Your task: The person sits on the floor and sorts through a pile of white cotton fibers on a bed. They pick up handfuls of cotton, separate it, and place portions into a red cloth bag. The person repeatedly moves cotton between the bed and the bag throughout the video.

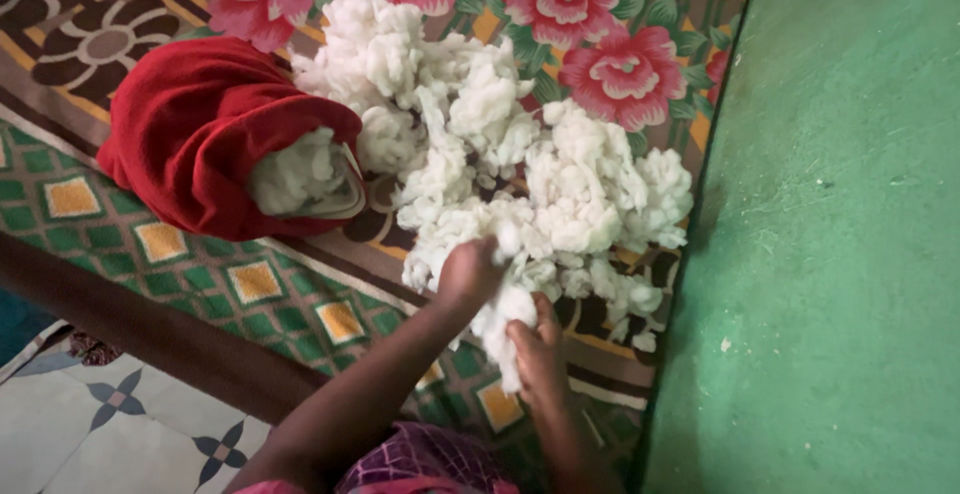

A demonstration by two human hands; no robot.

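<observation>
A big heap of loose white stuffing [500, 144] lies on a patterned floor mat [250, 284]. To its left lies a red cloth cover [200, 124], its open mouth showing white stuffing inside. My left hand [468, 272] grips a tuft at the heap's near edge. My right hand [535, 349] pinches the lower end of the same stretched clump of stuffing [505, 319]. The two hands are close together, one above the other.
The mat has red flowers [620, 74] at the far side and green and yellow squares nearer me. A green floor [830, 254] runs along the right. A pale tiled cloth [110, 424] lies at the lower left.
</observation>
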